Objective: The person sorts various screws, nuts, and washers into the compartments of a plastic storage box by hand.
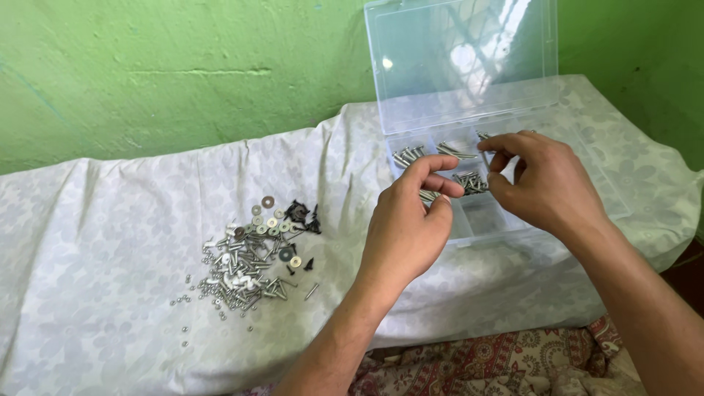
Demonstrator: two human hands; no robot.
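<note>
While left hand point(407, 227) pinches screws point(427, 196), right hand point(546, 183), fingers curled with contents unclear, hides box point(469, 220) compartments.

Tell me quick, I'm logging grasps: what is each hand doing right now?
Left hand: closed on a few short silver metal screws.
Right hand: fingers curled over the clear plastic compartment box; contents cannot be told.

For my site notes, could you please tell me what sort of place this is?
Probably a room in a home, not a workshop: the clear compartment box and the heap of screws and washers lie on a white floral sheet against a green painted wall.
</note>
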